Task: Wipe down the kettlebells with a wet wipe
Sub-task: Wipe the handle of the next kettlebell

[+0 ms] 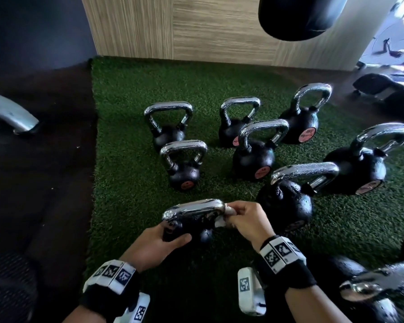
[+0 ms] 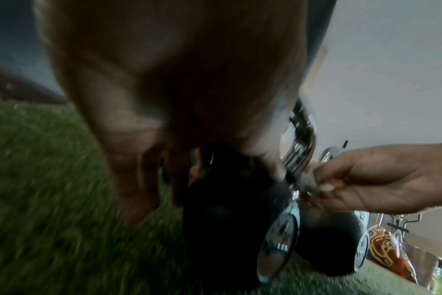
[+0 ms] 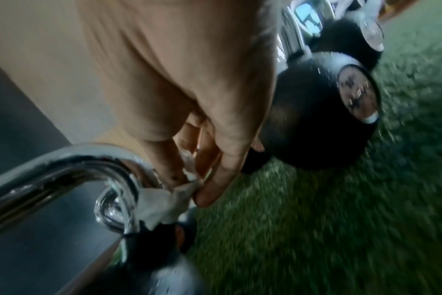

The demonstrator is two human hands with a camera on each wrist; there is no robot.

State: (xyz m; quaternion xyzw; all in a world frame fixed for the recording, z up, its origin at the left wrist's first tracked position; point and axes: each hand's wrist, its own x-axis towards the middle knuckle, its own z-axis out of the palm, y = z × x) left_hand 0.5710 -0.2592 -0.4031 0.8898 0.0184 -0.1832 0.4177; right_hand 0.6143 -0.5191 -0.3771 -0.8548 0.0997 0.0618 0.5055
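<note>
Left hand [image 1: 153, 247]: fingers curled round black kettlebell body [image 1: 187, 231], thumb on near side. Right hand [image 1: 245, 220]: fingertips [image 3: 207, 197] pinch crumpled white wet wipe [image 3: 162, 205] against chrome handle end [image 1: 217, 206]. Both forearms extend forward, wrists banded.

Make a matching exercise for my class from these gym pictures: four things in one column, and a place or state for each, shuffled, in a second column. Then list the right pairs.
Column one:
1. left hand
2. right hand
3. wet wipe
4. punching bag

Column two:
A. hangs above the far edge of the green turf
B. pinches the white wipe
C. pressed against the chrome handle at its right bend
D. grips the black body of the nearest kettlebell

Pairs: 1-D, 2-B, 3-C, 4-A
</note>
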